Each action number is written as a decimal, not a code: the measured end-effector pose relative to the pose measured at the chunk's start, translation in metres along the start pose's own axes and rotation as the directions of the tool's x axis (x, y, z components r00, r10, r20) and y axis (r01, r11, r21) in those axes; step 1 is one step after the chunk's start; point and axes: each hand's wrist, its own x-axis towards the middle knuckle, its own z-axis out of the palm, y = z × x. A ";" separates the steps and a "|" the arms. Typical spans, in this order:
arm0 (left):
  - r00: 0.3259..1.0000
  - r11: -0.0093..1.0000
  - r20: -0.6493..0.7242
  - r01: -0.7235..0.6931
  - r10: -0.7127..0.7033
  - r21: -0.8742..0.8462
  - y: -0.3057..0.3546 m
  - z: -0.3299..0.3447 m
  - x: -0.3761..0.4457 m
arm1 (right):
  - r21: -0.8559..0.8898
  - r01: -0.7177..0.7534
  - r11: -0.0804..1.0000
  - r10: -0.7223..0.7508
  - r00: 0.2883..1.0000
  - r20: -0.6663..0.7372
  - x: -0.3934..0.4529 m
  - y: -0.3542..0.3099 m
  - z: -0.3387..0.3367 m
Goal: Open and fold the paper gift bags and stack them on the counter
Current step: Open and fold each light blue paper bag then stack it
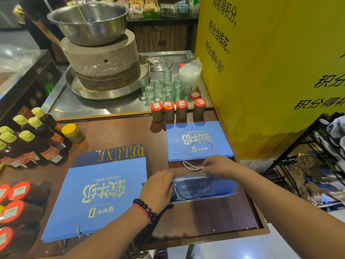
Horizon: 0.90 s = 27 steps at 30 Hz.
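A blue paper gift bag [203, 189] stands opened on the brown counter [205, 219], its mouth facing me and rope handles hanging inside. My left hand [158, 187] grips the bag's left side. My right hand [218, 166] holds the far top rim of the bag by the handle. A flat stack of blue bags [100, 199] lies to the left on a dark DELUXE bag [119, 152]. Another flat stack of blue bags [197, 141] lies behind the open one.
Red-lidded jars [169, 111] stand in a row behind the far stack. Dark bottles with yellow caps [31, 143] and red-lidded jars [15, 204] crowd the left edge. A stone mill [102, 60] and glass jars [166, 88] sit farther back. A yellow sign [270, 71] borders the right.
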 end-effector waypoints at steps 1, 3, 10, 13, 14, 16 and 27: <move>1.000 1.000 0.001 -0.004 0.004 0.009 0.001 0.000 0.001 | 0.120 0.049 0.992 -0.051 0.999 0.016 -0.003 -0.001 -0.002; 1.000 0.999 0.010 -0.019 0.018 0.032 0.002 0.002 0.001 | 0.297 0.126 0.946 -0.137 0.990 0.016 -0.009 -0.001 -0.003; 0.997 0.993 0.051 -0.058 0.053 0.105 0.000 0.000 0.000 | 0.969 0.244 0.026 0.173 0.954 -0.245 -0.006 0.025 -0.011; 0.998 0.993 0.057 -0.040 0.034 0.112 0.001 0.002 0.002 | 0.968 0.238 0.073 0.151 0.957 -0.247 -0.008 0.029 -0.008; 0.998 0.992 0.061 -0.030 0.023 0.126 0.002 0.003 0.002 | 0.940 0.233 0.250 0.096 0.960 -0.264 -0.011 0.028 -0.007; 0.996 0.990 0.085 0.001 -0.013 0.140 0.003 0.003 0.005 | 0.629 0.243 0.738 -0.099 0.962 -0.255 -0.018 0.029 -0.010; 0.996 0.970 -0.038 -0.072 0.083 0.231 0.025 -0.009 0.028 | -0.556 0.226 0.800 -0.465 0.819 -0.337 -0.021 0.060 0.002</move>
